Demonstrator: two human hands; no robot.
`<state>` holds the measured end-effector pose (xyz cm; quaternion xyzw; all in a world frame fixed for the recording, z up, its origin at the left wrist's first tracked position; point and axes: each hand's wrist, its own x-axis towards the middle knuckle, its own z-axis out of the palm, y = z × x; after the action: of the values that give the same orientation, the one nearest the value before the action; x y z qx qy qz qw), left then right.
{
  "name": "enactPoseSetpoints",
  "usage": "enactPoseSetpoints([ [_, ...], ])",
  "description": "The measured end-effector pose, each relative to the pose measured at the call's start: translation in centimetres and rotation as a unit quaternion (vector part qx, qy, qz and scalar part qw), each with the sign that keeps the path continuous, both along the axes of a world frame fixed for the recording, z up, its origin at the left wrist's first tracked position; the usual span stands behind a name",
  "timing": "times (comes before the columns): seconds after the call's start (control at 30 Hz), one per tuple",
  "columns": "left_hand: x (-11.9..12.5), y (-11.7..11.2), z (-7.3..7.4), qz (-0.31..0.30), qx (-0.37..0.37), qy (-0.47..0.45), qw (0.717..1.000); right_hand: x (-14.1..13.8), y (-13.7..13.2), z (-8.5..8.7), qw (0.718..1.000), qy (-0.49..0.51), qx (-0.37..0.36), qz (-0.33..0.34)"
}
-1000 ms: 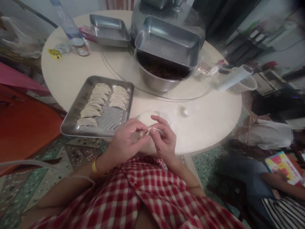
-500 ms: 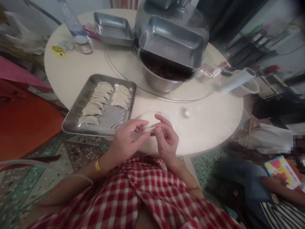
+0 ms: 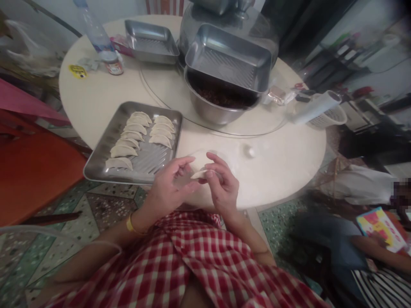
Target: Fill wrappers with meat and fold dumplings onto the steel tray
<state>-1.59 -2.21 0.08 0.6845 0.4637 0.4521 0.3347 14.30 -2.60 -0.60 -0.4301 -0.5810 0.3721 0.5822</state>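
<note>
Between the fingers and thumb of my right hand (image 3: 223,182) is a folded dumpling (image 3: 199,174), its pale left end sticking out. My left hand (image 3: 171,182) is just left of it, thumb and fingers spread apart, with nothing gripped in them. Left of my hands, a metal tray (image 3: 149,173) carries two columns of folded dumplings (image 3: 135,128). A steel bowl (image 3: 216,116) of dark filling (image 3: 221,98) stands beyond my hands, partly covered by an empty metal pan (image 3: 227,62) tilted over it.
A small white lump (image 3: 249,151) lies on the round table (image 3: 282,171) to the right. Farther back are another metal pan (image 3: 152,45), a jar (image 3: 114,66), a plastic bottle (image 3: 93,32) and a white basket (image 3: 335,117). A seated person's arm (image 3: 372,246) holds a colourful book at the right.
My left fingers have come off the dumpling and opened, moving slightly left. My right hand keeps hold of it, and more of the dumpling shows.
</note>
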Motion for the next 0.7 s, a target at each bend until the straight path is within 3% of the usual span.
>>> enactPoseSetpoints([
  [0.13, 0.5, 0.5, -0.5, -0.078, -0.013, -0.071, 0.994, 0.0, 0.3, 0.6, 0.996, -0.029, 0.049, 0.062],
  [0.2, 0.7, 0.7, -0.4, -0.087, -0.015, -0.086, 0.992, 0.2, 0.4, 1.0, 0.993, -0.046, 0.057, 0.095],
  [0.4, 0.4, 0.9, -0.1, -0.044, -0.019, -0.095, 0.994, 1.0, 0.6, 2.0, 0.977, -0.003, -0.071, 0.202],
  [0.6, 1.2, 1.3, -0.6, -0.055, -0.103, -0.171, 0.978, 1.0, 0.8, 2.8, 0.968, 0.013, -0.099, 0.229],
  [0.7, 1.5, 1.4, -0.7, -0.037, -0.123, -0.212, 0.969, 1.7, 0.8, 3.1, 0.981, -0.039, -0.067, 0.178],
])
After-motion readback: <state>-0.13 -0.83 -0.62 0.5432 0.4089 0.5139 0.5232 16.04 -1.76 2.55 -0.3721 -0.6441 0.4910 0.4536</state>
